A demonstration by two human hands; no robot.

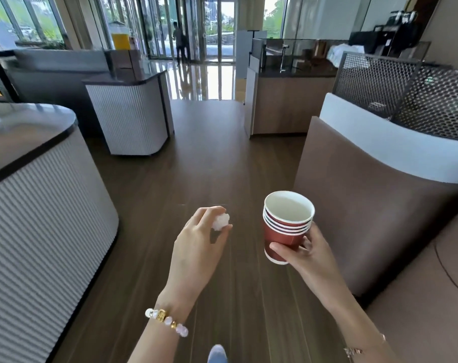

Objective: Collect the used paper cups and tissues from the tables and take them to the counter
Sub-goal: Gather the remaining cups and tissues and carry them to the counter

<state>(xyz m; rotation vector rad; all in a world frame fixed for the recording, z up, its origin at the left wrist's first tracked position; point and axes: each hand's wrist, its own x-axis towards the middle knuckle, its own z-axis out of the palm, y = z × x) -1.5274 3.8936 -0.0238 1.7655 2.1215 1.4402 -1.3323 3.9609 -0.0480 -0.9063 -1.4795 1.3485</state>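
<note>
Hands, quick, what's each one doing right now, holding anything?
Left hand: closed, pinching a crumpled tissue.
Right hand: closed, gripping a stack of red paper cups.

Left hand (196, 247), right hand (310, 255) forward, fingers (197, 217) curled.

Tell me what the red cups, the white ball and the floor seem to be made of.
Red cups: likely paper, matte red outside, white inside, thin rolled rims. White ball: probably tissue, soft and crumpled. Floor: dark wood-grain planks with slight sheen; real wood or laminate, I cannot tell.
</note>
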